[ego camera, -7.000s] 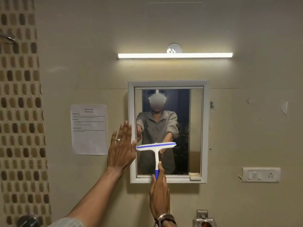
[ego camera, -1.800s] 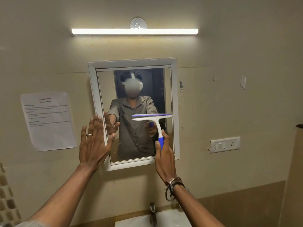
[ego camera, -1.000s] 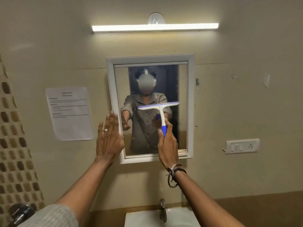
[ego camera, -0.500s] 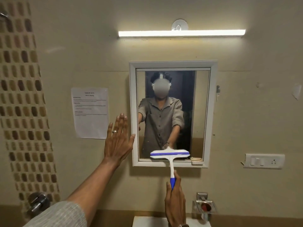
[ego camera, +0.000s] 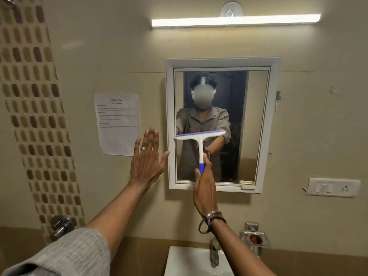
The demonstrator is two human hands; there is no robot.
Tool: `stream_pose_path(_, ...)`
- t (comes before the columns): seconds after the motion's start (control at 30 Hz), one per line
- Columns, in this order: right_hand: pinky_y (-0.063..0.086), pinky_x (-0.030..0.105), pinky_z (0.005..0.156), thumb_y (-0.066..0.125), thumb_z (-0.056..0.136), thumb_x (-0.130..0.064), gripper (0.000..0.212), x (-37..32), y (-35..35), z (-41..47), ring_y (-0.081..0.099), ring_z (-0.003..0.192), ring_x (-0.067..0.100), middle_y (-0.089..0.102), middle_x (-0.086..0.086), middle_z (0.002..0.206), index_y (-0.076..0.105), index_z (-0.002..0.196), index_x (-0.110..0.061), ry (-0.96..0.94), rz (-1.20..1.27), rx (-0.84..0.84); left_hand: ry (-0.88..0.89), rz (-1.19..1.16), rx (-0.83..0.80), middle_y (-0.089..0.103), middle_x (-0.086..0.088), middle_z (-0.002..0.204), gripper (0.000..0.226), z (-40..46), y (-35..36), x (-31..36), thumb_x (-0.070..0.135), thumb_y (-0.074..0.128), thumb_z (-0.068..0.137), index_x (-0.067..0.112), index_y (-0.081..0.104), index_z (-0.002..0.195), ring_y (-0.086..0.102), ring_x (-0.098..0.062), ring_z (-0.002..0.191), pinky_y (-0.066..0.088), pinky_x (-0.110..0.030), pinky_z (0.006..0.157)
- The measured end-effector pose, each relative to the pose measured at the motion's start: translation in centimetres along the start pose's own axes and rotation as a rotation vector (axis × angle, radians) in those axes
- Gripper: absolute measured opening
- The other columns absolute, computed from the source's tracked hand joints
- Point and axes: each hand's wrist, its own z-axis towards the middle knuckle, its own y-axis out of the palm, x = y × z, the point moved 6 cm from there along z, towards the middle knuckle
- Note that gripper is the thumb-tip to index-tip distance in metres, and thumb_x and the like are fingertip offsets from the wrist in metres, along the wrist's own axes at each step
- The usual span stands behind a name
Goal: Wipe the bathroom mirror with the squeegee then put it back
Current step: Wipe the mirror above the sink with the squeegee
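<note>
The right hand (ego camera: 205, 188), low and centre-right in the frame, is closed around the blue grip of a white squeegee (ego camera: 200, 140), whose blade is laid across the left half of the bathroom mirror (ego camera: 258, 124) at about mid-height, tilted slightly up toward the right. The left hand (ego camera: 146, 162) is held open and flat, fingers together and thumb spread, against the beige wall just left of the white mirror frame, the thumb close to the frame's edge; nothing is held in it. A printed notice (ego camera: 117, 124) is taped to the wall to the left of that hand, with a strip of brown mosaic tile further left. Below, the edge of a white washbasin (ego camera: 185, 261) and its chrome tap (ego camera: 214, 251) are seen; a tube light (ego camera: 235, 20) is mounted above the mirror and a switch plate (ego camera: 332, 187) sits at the right. The wiping step appears to be under way. It would be done well if the blade were kept level and pressed evenly against the glass, drawn in one straight pull down to the bottom rail, and each pass overlapped with the last so that no streak is left, with the right half covered likewise.
</note>
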Motion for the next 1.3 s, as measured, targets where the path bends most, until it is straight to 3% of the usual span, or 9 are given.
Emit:
stream_pose_path(0.1, 0.051, 0.016, 0.066, 0.036, 0.103, -0.028, 0.052, 2.6, 0.8, -3.3, 0.059, 0.077, 0.007, 0.054, -0.003, 0.109, 0.017, 0.151, -0.035, 0.042, 0.021, -0.009, -0.003, -0.009, -0.006, 0.002, -0.01, 0.181, 0.084, -0.1, 0.1, -0.5, 0.06, 0.022, 0.107, 0.009, 0.002, 0.171, 0.004, -0.025, 0.167, 0.01, -0.049, 0.136)
stream_pose_path(0.2, 0.054, 0.019, 0.057, 0.038, 0.102, -0.027, 0.056, 4.9, 1.6, -6.4, 0.056, 0.061, 0.009, 0.06, 0.003, 0.101, 0.014, 0.152, -0.038, 0.091, 0.002, -0.02, -0.009, -0.002, -0.007, 0.001, -0.01, 0.181, 0.085, -0.3, 0.5, -1.1, 0.06, 0.026, 0.107, 0.009, 0.002, 0.171, 0.004, -0.025, 0.167, 0.011, -0.05, 0.135)
stream_pose_path(0.37, 0.052, 0.027, 0.063, 0.038, 0.101, -0.031, 0.054, 6.7, 1.8, -9.4, 0.057, 0.072, 0.011, 0.056, -0.003, 0.108, 0.017, 0.15, -0.04, 0.124, -0.077, -0.028, -0.018, -0.004, -0.006, 0.005, -0.011, 0.181, 0.084, -0.9, 0.6, -1.3, 0.057, 0.03, 0.107, 0.009, 0.005, 0.171, 0.008, -0.023, 0.167, 0.014, -0.051, 0.135)
stream_pose_path(0.6, 0.05, 0.022, 0.052, 0.038, 0.102, -0.031, 0.054, 4.0, -0.6, -6.8, 0.054, 0.06, 0.012, 0.056, 0.001, 0.085, 0.015, 0.148, -0.045, 0.103, 0.009, 0.086, -0.019, -0.019, -0.002, 0.005, -0.011, 0.181, 0.084, -0.7, 0.3, -0.8, 0.059, 0.026, 0.107, 0.01, 0.005, 0.171, 0.009, -0.024, 0.167, 0.012, -0.051, 0.135)
stream_pose_path(0.73, 0.049, 0.016, 0.067, 0.034, 0.101, -0.035, 0.052, 1.6, -2.5, -2.1, 0.06, 0.08, 0.008, 0.056, -0.003, 0.107, 0.02, 0.151, -0.032, 0.055, 0.013, 0.112, 0.0, -0.043, -0.019, -0.003, -0.009, 0.181, 0.087, 0.0, 0.1, 0.1, 0.067, 0.013, 0.106, 0.013, -0.003, 0.171, 0.002, -0.025, 0.168, 0.006, -0.051, 0.136)
stream_pose_path(0.87, 0.057, 0.028, 0.063, 0.035, 0.101, -0.035, 0.049, 3.2, -2.7, -2.8, 0.06, 0.072, 0.012, 0.059, 0.002, 0.097, 0.021, 0.148, -0.035, 0.067, -0.036, 0.044, 0.004, -0.044, -0.01, -0.006, -0.008, 0.181, 0.086, 0.6, -0.1, 0.8, 0.063, 0.024, 0.107, 0.013, -0.004, 0.171, -0.002, -0.024, 0.167, -0.001, -0.047, 0.135)
stream_pose_path(0.97, 0.046, 0.016, 0.052, 0.04, 0.102, -0.029, 0.052, 6.3, -2.2, -6.3, 0.055, 0.065, 0.009, 0.056, 0.001, 0.089, 0.021, 0.149, -0.035, 0.132, -0.102, -0.01, 0.012, -0.038, -0.005, -0.004, -0.009, 0.181, 0.087, 0.6, -0.1, 1.3, 0.062, 0.026, 0.106, 0.011, -0.002, 0.171, -0.001, -0.024, 0.167, 0.0, -0.047, 0.135)
stream_pose_path(1.13, 0.042, 0.015, 0.055, 0.039, 0.101, -0.034, 0.052, 9.8, -2.2, -10.7, 0.057, 0.071, 0.009, 0.055, -0.001, 0.089, 0.019, 0.15, -0.034, 0.272, -0.139, -0.078, 0.014, -0.035, -0.014, 0.002, -0.009, 0.181, 0.085, 0.0, -0.1, 1.7, 0.061, 0.024, 0.106, 0.01, 0.003, 0.171, 0.009, -0.025, 0.167, 0.009, -0.051, 0.135)
stream_pose_path(1.3, 0.046, 0.012, 0.052, 0.039, 0.103, -0.031, 0.051, 5.7, -6.3, -7.1, 0.052, 0.056, 0.006, 0.05, -0.008, 0.075, 0.021, 0.149, -0.039, 0.188, -0.009, 0.106, 0.028, -0.069, -0.007, 0.001, -0.01, 0.181, 0.087, -0.6, -0.3, 1.5, 0.064, 0.022, 0.105, 0.011, 0.001, 0.171, 0.007, -0.027, 0.167, 0.007, -0.051, 0.135)
